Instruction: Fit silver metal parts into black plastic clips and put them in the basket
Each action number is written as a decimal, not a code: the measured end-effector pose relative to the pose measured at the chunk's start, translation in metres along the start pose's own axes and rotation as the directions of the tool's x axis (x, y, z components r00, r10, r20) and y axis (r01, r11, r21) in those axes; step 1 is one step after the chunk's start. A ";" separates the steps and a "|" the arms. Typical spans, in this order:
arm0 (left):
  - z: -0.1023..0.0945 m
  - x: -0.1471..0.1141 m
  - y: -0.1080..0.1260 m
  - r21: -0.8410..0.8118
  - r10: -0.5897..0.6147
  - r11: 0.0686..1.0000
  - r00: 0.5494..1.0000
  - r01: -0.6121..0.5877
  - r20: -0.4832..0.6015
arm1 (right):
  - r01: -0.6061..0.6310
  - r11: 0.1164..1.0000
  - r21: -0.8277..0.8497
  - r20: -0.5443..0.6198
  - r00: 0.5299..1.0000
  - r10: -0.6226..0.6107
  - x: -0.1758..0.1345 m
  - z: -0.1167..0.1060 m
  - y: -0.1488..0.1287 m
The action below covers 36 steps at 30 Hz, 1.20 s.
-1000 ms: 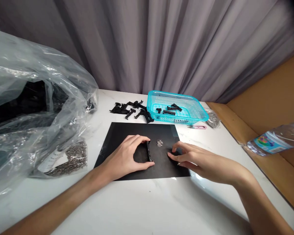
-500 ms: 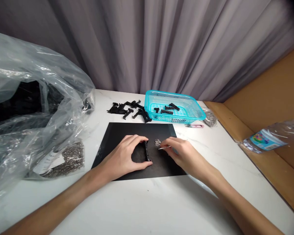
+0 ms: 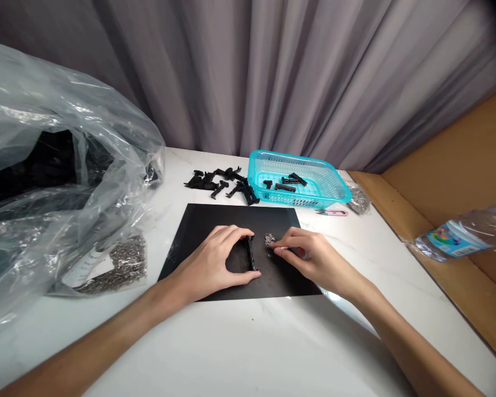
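A narrow black plastic part [image 3: 250, 253] stands lengthwise between the thumb and fingertips of my left hand [image 3: 215, 256], over the black mat [image 3: 215, 215]. My right hand [image 3: 310, 251] is closed in a pinch to the right of it, fingertips beside a small heap of tiny silver metal pieces [image 3: 268, 239]. A thin silver tool [image 3: 278, 248] shows slightly at those fingertips; most of it is hidden, and its kind cannot be made out.
Several black plastic parts [image 3: 220, 189] lie behind the mat, next to a blue basket [image 3: 347, 196] holding more. Pink-handled snips [image 3: 334, 213] lie before it. At left are a large clear bag [image 3: 119, 116] and a bag of metal pieces [image 3: 128, 259]; at right, a plastic bottle [image 3: 450, 240] and cardboard [image 3: 458, 154].
The right hand's fingertips have come closer to the silver heap, and less of the thin tool shows. My left hand keeps its hold on the black part. The whole view has shifted slightly.
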<state>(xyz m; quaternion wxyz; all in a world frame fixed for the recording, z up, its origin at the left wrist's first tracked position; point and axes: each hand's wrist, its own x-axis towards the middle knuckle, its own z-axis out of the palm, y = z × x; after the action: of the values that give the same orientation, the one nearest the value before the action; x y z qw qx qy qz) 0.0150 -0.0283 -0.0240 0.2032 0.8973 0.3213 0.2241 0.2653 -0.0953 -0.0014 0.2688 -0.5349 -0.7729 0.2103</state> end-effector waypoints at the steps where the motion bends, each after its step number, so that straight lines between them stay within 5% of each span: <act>1: 0.000 0.000 0.000 0.002 0.001 1.000 1.000 -0.001 0.003 | 0.024 0.999 -0.042 0.052 0.998 -0.022 -0.002 -0.001 -0.001; 6: -0.001 0.000 0.002 -0.003 0.001 1.000 1.000 -0.001 0.011 | 0.229 0.917 -0.327 0.190 0.966 -0.174 -0.009 0.007 -0.007; 11: -0.001 0.000 0.002 -0.005 0.013 1.000 1.000 -0.013 -0.004 | 0.232 0.863 -0.450 -0.013 0.964 -0.266 -0.004 0.029 -0.001; 18: 0.000 0.001 0.002 -0.003 0.022 1.000 1.000 -0.022 -0.010 | 0.141 0.951 -0.276 -0.091 0.981 -0.172 -0.001 0.016 0.000; 28: 0.001 0.001 0.002 -0.009 0.035 0.999 0.999 -0.035 -0.028 | 0.287 0.879 -0.381 0.234 0.949 -0.209 -0.010 0.000 -0.008; 36: 0.001 0.001 0.001 -0.013 0.032 0.999 0.998 -0.033 -0.047 | 0.307 0.835 -0.457 0.001 0.939 -0.344 0.000 0.021 0.006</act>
<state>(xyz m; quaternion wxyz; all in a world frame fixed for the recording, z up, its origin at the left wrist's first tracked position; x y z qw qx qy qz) 0.0168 -0.0280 -0.0240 0.1981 0.8956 0.3098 0.2503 0.2562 -0.0945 -0.0209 0.2005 -0.4512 -0.8684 -0.0453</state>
